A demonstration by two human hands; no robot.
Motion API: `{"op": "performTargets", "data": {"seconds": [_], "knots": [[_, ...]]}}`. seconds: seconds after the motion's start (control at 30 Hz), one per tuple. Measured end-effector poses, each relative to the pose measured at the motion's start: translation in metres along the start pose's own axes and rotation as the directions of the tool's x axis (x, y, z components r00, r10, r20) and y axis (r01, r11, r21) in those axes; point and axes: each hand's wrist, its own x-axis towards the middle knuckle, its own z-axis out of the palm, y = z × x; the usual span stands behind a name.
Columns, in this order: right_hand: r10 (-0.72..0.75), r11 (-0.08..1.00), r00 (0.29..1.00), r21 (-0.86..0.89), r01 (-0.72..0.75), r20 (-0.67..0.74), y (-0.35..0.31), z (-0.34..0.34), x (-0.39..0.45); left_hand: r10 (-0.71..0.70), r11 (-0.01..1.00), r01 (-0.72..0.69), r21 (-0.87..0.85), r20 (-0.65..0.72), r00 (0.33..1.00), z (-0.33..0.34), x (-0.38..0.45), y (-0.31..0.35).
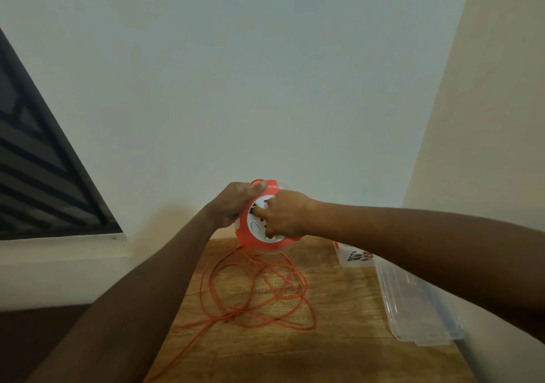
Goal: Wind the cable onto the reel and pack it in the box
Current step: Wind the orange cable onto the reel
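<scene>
An orange and white cable reel (256,236) is held up above the far end of the wooden table (339,300). My left hand (234,204) grips the reel's rim from the left side. My right hand (284,214) has its fingers curled on the white centre of the reel's face. Orange cable (256,291) drops from the reel's underside and lies in loose loops on the table, with one strand trailing off the near left edge. A clear plastic box (418,303) lies on the right side of the table, partly hidden by my right forearm.
A small white packet with printed pictures (352,254) lies beyond the box at the table's far right. Pale walls close in behind and on the right. A dark framed panel (38,176) stands at the left above a white ledge.
</scene>
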Motion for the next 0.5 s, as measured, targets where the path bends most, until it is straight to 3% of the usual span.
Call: {"op": "performTargets", "data": {"seconds": [0.1,0.17,0.27,0.33,0.4,0.43,0.5], "knots": [[-0.093,0.979,0.995,-0.179,0.097,0.03,0.002,0.001,0.0,0.004,1.0,-0.003,-0.026,0.032,0.999,-0.001,-0.001,-0.002],[-0.002,1.0,1.0,-0.021,0.003,0.017,0.005,0.002,0.005,0.009,1.0,-0.007,-0.025,0.054,0.999,-0.002,-0.001,-0.001],[0.15,0.91,0.988,0.386,-0.152,0.035,0.003,0.006,0.015,0.011,0.999,-0.015,0.05,0.078,0.997,-0.002,0.001,0.002],[0.107,0.934,0.994,0.343,-0.102,0.006,0.003,0.01,0.018,0.012,0.995,-0.022,0.102,0.091,0.996,-0.002,0.003,0.002],[-0.058,0.997,0.996,0.048,0.061,-0.064,0.006,0.01,0.013,0.007,0.996,-0.014,0.092,0.076,0.997,-0.002,0.004,0.001],[-0.156,0.976,0.984,-0.163,0.141,-0.082,0.008,0.012,0.012,0.004,0.997,-0.009,0.075,0.063,0.998,-0.002,0.004,0.001],[-0.236,0.91,0.967,-0.373,0.182,-0.102,0.009,0.015,0.011,0.008,0.998,-0.01,0.065,0.038,0.999,0.0,0.002,0.003]]}}
